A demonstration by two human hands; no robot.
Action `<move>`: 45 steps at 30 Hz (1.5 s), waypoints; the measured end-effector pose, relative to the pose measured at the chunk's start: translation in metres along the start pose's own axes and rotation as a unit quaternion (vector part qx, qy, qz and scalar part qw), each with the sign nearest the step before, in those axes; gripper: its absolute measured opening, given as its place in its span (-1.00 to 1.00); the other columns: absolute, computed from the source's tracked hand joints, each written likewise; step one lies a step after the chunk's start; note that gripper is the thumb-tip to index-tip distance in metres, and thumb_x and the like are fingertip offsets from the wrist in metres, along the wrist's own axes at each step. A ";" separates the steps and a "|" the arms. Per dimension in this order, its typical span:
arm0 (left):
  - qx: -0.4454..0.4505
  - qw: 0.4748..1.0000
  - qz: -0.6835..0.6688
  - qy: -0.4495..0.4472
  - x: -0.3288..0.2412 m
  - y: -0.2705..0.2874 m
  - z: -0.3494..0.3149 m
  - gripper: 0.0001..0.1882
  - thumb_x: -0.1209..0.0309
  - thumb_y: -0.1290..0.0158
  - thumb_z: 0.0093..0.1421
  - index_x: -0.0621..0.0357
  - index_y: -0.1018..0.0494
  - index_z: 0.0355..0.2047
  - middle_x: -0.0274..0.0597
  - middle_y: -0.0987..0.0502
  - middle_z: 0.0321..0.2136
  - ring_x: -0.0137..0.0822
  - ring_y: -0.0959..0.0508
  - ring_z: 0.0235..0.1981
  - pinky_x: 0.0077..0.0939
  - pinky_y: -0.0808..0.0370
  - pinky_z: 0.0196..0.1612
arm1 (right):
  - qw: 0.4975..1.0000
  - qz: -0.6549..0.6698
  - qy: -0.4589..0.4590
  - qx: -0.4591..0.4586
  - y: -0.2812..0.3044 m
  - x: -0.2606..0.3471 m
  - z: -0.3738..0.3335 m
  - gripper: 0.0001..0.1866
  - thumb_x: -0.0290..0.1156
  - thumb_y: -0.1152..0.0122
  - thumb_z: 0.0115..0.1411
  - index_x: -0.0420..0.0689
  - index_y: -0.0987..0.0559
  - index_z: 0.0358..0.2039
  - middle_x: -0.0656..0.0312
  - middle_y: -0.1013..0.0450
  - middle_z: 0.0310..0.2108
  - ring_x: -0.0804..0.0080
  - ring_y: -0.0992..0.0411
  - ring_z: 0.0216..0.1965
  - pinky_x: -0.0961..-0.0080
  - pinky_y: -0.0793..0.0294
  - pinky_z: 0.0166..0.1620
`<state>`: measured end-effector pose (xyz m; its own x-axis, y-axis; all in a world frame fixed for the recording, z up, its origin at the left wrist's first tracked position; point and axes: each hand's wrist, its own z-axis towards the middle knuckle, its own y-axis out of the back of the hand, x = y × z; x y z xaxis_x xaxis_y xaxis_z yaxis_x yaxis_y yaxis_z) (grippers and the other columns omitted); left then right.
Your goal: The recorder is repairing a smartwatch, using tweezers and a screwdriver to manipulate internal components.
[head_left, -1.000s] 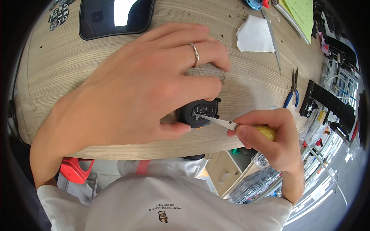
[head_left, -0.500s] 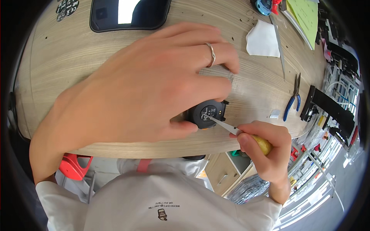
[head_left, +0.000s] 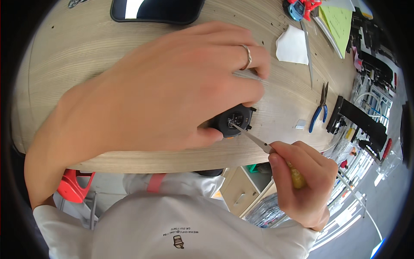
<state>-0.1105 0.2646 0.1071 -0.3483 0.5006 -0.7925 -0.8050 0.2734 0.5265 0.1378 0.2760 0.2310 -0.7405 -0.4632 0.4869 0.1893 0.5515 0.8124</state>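
Note:
A round black smartwatch body (head_left: pixel 224 122) without a strap lies back side up near the front edge of the table. My left hand (head_left: pixel 181 86), a ring on one finger, is closed around its left and far sides, the thumb at the near rim. In my right hand (head_left: pixel 307 179) is a thin pointed blade tool (head_left: pixel 258 142) with a yellow handle. Its tip meets the middle of the watch back, on the printed marks. The palm and fingers of my left hand cover part of the watch.
A phone (head_left: pixel 166 12) lies at the far left. On the right are blue-handled pliers (head_left: pixel 317 116), a small clear piece (head_left: pixel 300 124), a white cloth (head_left: pixel 292 45), a long thin metal tool (head_left: pixel 308 56), a yellow-green notepad (head_left: pixel 336 26) and a black curved part (head_left: pixel 360 118).
The whole view has shifted slightly. My right hand has turned and sits a little farther right, its blade tip still on the watch back. The left hand's hold looks the same.

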 end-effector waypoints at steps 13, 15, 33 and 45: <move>0.001 0.999 0.030 -0.012 0.001 0.000 -0.003 -0.56 0.48 -0.43 -0.19 0.14 -0.53 -0.25 -0.22 -0.50 0.18 0.05 -0.42 0.33 -0.08 -0.45 0.32 | 0.990 -0.119 0.008 -0.069 -0.018 0.000 -0.020 -0.79 -0.72 -0.35 0.16 -0.32 -0.69 -0.17 0.16 -0.46 -0.55 0.37 -0.41 -0.67 0.43 -0.35 -0.59; 0.000 0.999 0.031 -0.012 0.001 -0.001 -0.003 -0.57 0.48 -0.42 -0.18 0.13 -0.53 -0.25 -0.22 -0.49 0.18 0.06 -0.41 0.33 -0.07 -0.44 0.33 | 0.988 -0.132 -0.005 -0.081 -0.020 -0.003 -0.023 -0.80 -0.72 -0.35 0.16 -0.32 -0.69 -0.18 0.14 -0.48 -0.54 0.36 -0.43 -0.66 0.44 -0.36 -0.58; 0.002 1.000 0.027 -0.012 0.003 0.001 -0.004 -0.58 0.49 -0.40 -0.13 0.11 -0.55 -0.21 -0.23 -0.49 0.18 0.06 -0.40 0.34 -0.07 -0.41 0.37 | 0.974 -0.186 0.095 -0.092 -0.023 0.003 -0.013 -0.71 -0.75 -0.36 0.05 -0.32 -0.75 -0.17 0.12 -0.59 -0.48 0.35 -0.54 -0.56 0.52 -0.43 -0.49; -0.006 1.000 0.007 -0.013 0.007 0.000 -0.004 -0.55 0.51 -0.44 -0.19 0.12 -0.54 -0.24 -0.24 -0.53 0.13 0.07 -0.44 0.29 -0.04 -0.45 0.33 | 0.869 -0.455 0.174 0.086 0.019 0.057 0.033 -0.72 -0.61 -0.40 -0.07 -0.36 -0.72 -0.26 0.26 -0.44 -0.51 0.45 -0.30 -0.65 0.51 -0.14 -0.59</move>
<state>-0.1144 0.2644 0.1004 -0.3478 0.5257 -0.7764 -0.8059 0.2555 0.5340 0.0778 0.2828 0.2638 -0.2881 -0.9267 -0.2413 -0.4943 -0.0719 0.8663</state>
